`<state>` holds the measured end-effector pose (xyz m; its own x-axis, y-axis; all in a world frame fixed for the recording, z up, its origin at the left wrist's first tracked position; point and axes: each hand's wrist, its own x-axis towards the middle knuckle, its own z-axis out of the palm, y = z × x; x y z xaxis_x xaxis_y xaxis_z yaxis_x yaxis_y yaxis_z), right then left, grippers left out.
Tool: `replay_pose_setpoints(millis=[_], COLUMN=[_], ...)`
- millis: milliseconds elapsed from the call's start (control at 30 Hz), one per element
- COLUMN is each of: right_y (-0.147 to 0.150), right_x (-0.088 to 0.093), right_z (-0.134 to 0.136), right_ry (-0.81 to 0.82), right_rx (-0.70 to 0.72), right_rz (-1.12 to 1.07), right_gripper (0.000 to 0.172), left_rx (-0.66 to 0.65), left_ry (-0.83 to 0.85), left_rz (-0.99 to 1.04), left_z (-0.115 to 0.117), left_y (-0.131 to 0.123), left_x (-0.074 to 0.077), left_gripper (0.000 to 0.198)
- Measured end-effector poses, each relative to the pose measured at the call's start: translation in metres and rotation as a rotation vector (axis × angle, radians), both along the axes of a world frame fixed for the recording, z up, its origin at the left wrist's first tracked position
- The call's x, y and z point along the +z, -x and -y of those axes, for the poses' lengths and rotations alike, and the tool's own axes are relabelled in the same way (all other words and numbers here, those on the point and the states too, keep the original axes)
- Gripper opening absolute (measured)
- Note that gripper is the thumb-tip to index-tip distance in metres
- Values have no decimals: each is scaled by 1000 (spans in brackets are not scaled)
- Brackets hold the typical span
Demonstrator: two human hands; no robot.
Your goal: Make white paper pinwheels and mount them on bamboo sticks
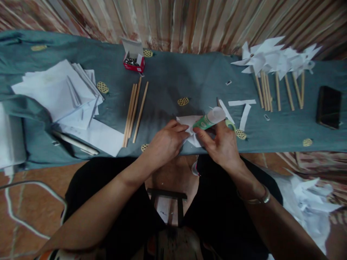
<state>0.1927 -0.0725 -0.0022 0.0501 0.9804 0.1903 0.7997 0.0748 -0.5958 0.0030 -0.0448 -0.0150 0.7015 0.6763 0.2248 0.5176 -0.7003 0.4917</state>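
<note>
Near the table's front edge lies a small piece of white paper (189,120), cut or folded into flaps. My left hand (173,137) has its fingers closed on the paper's left side. A green and white glue stick (207,121) is gripped in my right hand (223,141), its lower end against the paper and its whitish end tilted up to the right. Just behind my right hand, the pale green handle of scissors (231,125) shows in part. White paper strips (245,117) lie to the right.
Thin wooden sticks (131,112) lie left of my hands, with a stack of white paper (62,90) beyond. A red box of small metal pieces (134,61) stands behind. Paper pinwheels on sticks (282,59) and a phone (328,106) are at right.
</note>
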Motion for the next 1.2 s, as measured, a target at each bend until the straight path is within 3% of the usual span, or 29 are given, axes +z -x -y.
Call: replay_pose_setpoints(millis=[600,1200], right_y=[-2,-8], right_x=[7,2], right_z=[0,1], right_ry=[90,48], right_rx=[148,74], right_rz=[-7,31], right_gripper=[31,35], left_rx=[-3,-8], left_ry=[11,6], left_rz=[35,26], left_z=[0,0], left_y=[1,1], left_x=[-1,-1], left_gripper=[21,20])
